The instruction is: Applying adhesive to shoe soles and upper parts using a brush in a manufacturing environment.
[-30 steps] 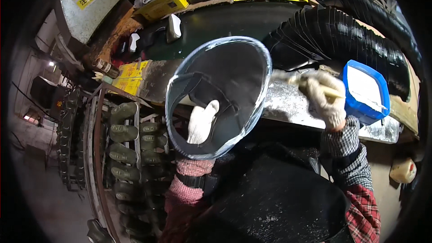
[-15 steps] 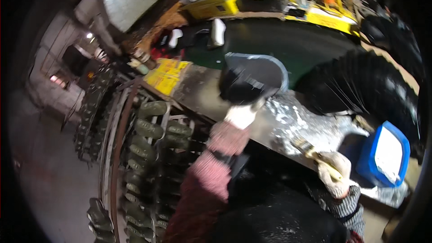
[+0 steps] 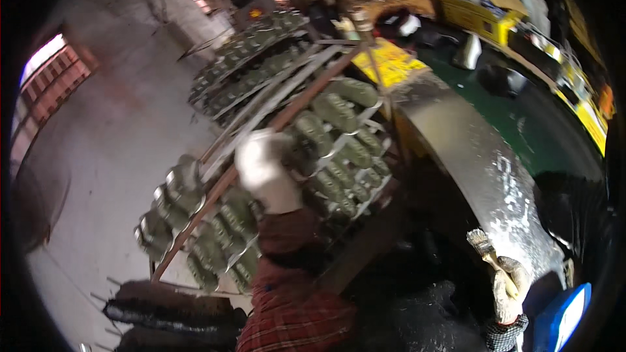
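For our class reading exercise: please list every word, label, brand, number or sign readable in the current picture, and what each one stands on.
No text can be read.
Yellow piece at the far end of the bench: dark marks, too blurred to read.
Yellow box at upper right: a dark patch on its side, too small to read.
Brush in the right hand: no lettering visible.
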Motion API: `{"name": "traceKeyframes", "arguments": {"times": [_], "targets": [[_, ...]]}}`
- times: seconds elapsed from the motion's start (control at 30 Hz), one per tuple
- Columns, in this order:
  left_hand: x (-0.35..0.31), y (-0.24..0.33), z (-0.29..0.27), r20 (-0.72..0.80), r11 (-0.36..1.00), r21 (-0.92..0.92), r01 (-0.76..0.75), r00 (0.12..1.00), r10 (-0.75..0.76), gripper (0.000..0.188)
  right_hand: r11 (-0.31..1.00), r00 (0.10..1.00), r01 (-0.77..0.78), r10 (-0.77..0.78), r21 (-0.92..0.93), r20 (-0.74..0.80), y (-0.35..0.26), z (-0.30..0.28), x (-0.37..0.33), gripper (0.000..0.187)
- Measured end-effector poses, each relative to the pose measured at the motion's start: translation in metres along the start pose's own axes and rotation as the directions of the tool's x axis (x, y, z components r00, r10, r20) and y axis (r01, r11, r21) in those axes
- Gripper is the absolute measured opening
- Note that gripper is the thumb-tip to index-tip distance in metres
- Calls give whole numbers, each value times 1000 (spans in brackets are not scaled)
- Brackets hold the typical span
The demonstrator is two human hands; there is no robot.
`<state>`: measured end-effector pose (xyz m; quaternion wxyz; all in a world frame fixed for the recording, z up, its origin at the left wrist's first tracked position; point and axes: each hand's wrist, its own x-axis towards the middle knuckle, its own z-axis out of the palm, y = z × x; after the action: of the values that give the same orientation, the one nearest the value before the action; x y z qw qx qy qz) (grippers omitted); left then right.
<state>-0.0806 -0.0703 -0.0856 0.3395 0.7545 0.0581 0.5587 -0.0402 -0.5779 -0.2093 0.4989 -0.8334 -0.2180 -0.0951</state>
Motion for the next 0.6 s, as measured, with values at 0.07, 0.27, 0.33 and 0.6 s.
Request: {"name": "traceKeyframes", "arguments": {"times": [0.07, 0.27, 0.33, 0.6], "targets": [[14, 57, -89, -617, 968, 217, 122, 786, 40, 38, 996, 995, -80, 77, 29, 70, 0, 8, -4, 24], [19, 76, -199, -578, 669, 495, 555, 785, -224, 92, 996, 981, 91, -87, -18, 171, -58, 24, 8, 22], [17, 27, -234, -569, 603, 578, 550, 801, -185, 89, 996, 981, 79, -85, 40, 175, -57, 20, 2, 21], [11, 45, -153, -115, 516, -826, 225, 830, -545, 50, 985, 992, -69, 50, -161, -116, -54, -13, -56, 15]]}}
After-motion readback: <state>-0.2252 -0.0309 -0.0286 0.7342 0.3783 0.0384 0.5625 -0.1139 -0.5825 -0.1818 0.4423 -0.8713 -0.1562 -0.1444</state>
